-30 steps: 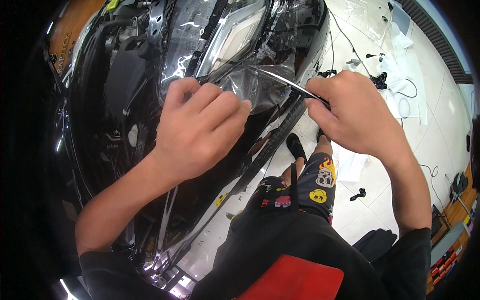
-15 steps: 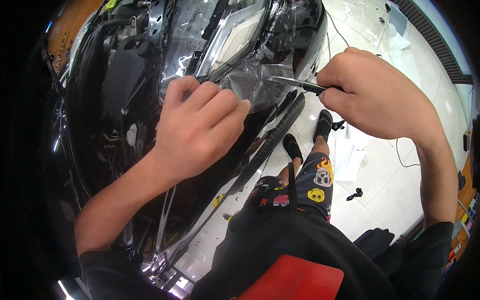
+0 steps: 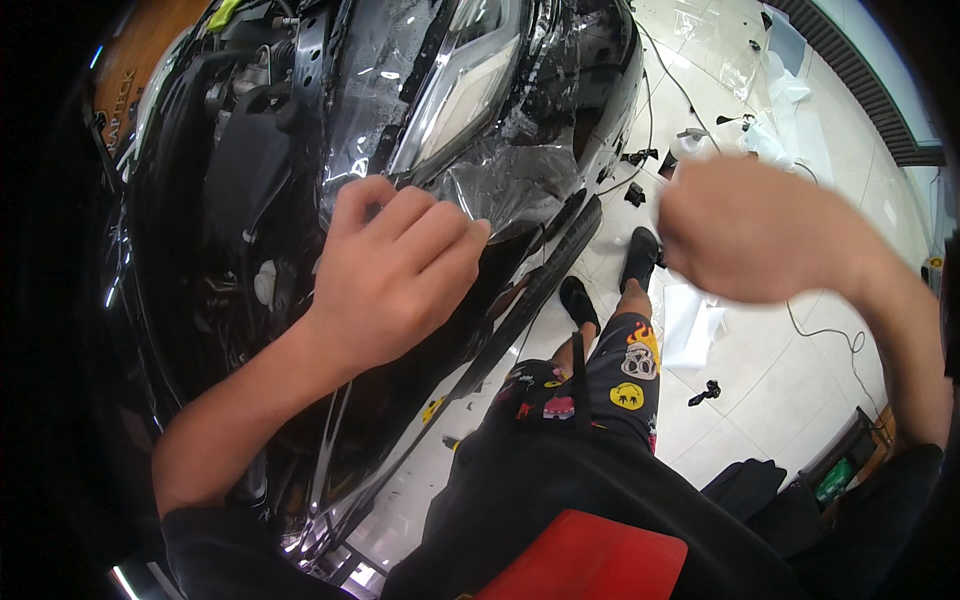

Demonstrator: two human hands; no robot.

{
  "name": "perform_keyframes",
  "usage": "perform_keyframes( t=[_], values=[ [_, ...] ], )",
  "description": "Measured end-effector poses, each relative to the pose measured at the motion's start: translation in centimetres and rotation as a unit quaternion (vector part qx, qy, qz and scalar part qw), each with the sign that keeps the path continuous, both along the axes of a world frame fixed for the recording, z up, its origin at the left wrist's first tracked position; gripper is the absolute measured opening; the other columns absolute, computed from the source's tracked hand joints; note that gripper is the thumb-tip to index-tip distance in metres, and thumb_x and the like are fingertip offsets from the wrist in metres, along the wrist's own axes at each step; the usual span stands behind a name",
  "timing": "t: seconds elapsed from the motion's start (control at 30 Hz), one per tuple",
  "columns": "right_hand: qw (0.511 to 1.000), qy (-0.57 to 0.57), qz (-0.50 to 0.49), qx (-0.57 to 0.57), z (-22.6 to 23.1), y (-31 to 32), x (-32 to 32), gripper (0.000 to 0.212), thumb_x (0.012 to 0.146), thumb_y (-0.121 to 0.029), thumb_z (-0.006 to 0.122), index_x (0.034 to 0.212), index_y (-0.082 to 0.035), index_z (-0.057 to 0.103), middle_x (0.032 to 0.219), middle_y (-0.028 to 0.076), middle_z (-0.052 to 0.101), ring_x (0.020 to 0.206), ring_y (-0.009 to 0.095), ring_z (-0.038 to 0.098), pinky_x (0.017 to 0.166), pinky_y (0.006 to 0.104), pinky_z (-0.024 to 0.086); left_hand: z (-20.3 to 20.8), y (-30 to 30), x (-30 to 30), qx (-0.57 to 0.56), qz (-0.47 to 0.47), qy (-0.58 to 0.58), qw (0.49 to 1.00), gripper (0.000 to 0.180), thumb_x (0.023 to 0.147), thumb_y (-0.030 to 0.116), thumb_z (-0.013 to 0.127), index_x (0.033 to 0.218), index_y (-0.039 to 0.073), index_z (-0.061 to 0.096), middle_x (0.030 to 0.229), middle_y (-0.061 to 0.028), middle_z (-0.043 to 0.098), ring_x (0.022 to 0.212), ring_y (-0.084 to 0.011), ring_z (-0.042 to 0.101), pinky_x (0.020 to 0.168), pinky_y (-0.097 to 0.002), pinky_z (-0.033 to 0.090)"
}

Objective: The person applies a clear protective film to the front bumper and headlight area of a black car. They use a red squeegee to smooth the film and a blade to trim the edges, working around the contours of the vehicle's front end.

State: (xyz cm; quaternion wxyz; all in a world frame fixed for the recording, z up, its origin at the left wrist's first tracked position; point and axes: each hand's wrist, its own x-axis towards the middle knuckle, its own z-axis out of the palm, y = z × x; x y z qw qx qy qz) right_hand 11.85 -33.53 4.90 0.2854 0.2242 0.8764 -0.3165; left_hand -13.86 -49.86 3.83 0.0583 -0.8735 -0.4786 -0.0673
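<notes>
1. The crinkled clear plastic film (image 3: 520,185) lay below the lower end of the long, clear-lensed headlight (image 3: 455,105), near the outer edge of the glossy black car body (image 3: 603,75).
2. A tear or lasting stretch seemed the likeliest trouble: creases fanned out from the pinched part, so a harder or uneven pull there could have overstrained it.
3. Had the grip slipped, the loose part might have folded onto itself or trapped air against the bodywork.
4. Had it sagged to the pale tiled floor (image 3: 750,400), dust might have clung to it.
5. The left hand (image 3: 395,265) was nearly closed, fingers curled, its fingertips pinching the film by the lower edge.
6. The right hand (image 3: 745,235) was well apart from the film, blurred and seemingly curled; its back hid the fingers, so neither its closure nor anything held could be told.
</notes>
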Motion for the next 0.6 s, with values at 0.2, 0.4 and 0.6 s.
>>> perform_keyframes(
  t=[0.2,0.4,0.6],
  values=[
    [0.991,-0.032,-0.121,0.053,-1.4,-0.2,9.0,0.04,0.095,-0.027,0.07,0.075,0.008,0.069,0.067,0.022,0.063,0.063,0.036,0.063,0.064,0.0487,0.048,0.7,-1.2,-0.2,-0.031,0.011,0.034,0.999,0.03,0.074,0.007,0.082,0.103,0.006,0.074,0.092,-0.0001,0.062,0.089,-0.0191,0.064,0.088,-0.0408,0.042],
    [0.802,0.239,-0.524,-0.158,-10.9,-5.8,18.8,0.027,0.106,-0.021,0.058,0.112,0.001,0.073,0.078,0.002,0.064,0.067,0.013,0.055,0.062,0.032,0.047,-0.2,-0.2,0.0,-0.011,-0.009,0.051,0.999,0.021,0.078,0.013,0.076,0.097,0.008,0.072,0.09,-0.0011,0.056,0.089,-0.0202,0.059,0.091,-0.0414,0.043],
    [0.772,0.536,-0.337,0.058,-16.9,-10.4,5.0,0.052,0.075,0.006,0.069,0.125,-0.007,0.069,0.107,0.016,0.064,0.092,0.032,0.066,0.076,0.0397,0.057,-0.1,-1.3,0.7,-0.01,0.06,0.083,0.995,0.031,0.083,0.017,0.076,0.113,0.009,0.072,0.1,-0.0033,0.059,0.096,-0.022,0.058,0.095,-0.0406,0.042]
  ],
)
